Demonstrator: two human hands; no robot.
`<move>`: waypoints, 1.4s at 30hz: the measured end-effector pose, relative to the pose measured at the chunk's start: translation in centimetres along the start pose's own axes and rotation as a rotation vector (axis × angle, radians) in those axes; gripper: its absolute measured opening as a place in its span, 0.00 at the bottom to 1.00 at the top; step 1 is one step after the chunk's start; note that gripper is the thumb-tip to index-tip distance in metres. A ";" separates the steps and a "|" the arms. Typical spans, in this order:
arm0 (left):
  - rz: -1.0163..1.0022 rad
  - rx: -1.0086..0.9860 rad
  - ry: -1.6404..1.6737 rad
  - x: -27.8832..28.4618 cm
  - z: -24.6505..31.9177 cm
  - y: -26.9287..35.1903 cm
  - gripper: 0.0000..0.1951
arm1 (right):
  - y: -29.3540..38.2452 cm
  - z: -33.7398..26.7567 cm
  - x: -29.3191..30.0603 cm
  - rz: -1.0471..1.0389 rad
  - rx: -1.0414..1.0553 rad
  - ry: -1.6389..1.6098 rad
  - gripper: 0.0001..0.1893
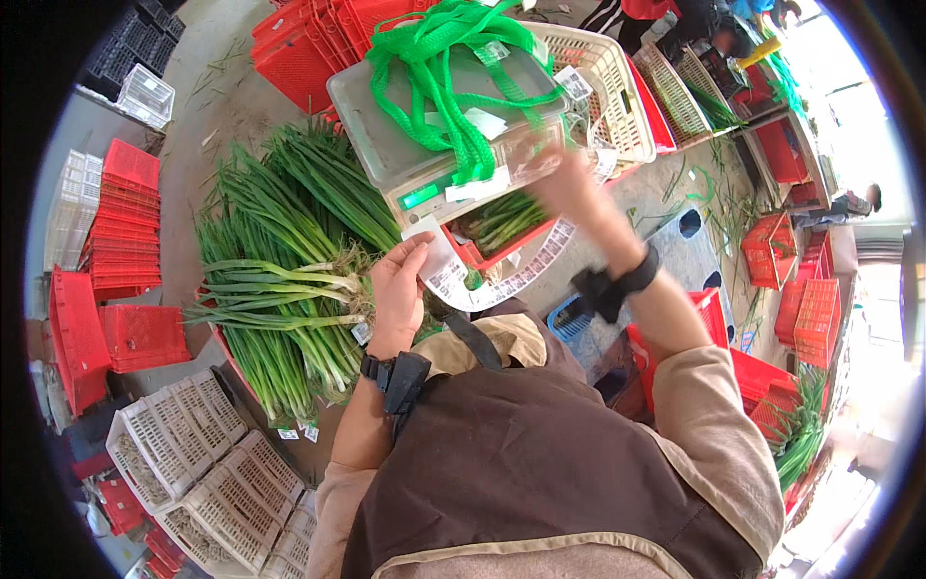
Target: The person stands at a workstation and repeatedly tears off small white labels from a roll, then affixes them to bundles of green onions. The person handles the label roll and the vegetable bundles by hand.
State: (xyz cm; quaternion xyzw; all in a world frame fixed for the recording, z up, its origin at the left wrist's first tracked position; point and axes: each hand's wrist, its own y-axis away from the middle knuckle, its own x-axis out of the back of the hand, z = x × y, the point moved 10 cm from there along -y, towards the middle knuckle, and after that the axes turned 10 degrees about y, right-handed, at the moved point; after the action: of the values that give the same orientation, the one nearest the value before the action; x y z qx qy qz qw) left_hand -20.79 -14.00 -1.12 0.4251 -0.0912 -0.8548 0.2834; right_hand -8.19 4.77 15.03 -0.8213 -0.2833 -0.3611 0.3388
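My left hand [396,293] pinches the end of a long strip of printed labels [499,295] between thumb and fingers. The strip hangs in a curve and rises on the right toward my right hand [568,181]. Motion blurs that hand at the front of a digital scale [354,108], so whether it grips anything is unclear. Green mesh netting [434,69] lies heaped across the scale's platform, with loose white labels on it. Below the scale, a red crate [470,253] holds scallions [510,221]. Left of my left hand lies a large pile of scallions [289,224], some bundles tagged.
Behind the scale stands a cream plastic basket [622,94] next to red crates [289,61]. White crates [177,449] are stacked at lower left, red crates [123,239] farther left. A blue basket [569,318] sits right of my legs. People [854,203] are in the background.
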 end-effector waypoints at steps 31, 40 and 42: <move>0.136 -0.146 -0.219 2.4 0.8 -0.6 0.16 | 5.0 4.1 -8.9 0.043 -0.373 -0.257 0.10; -0.050 -0.032 -0.267 -0.1 0.0 0.3 0.09 | -3.5 -1.9 3.4 -0.025 0.006 0.210 0.14; -0.093 -0.084 -0.243 -0.8 0.2 0.7 0.10 | -4.4 -2.3 8.8 0.219 0.003 0.575 0.14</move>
State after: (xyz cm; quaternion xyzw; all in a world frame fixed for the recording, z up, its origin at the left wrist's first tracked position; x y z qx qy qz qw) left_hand -20.30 -14.14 -0.23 0.3099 -0.0690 -0.9153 0.2478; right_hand -7.18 7.62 24.68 -0.7106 -0.0863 -0.5397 0.4430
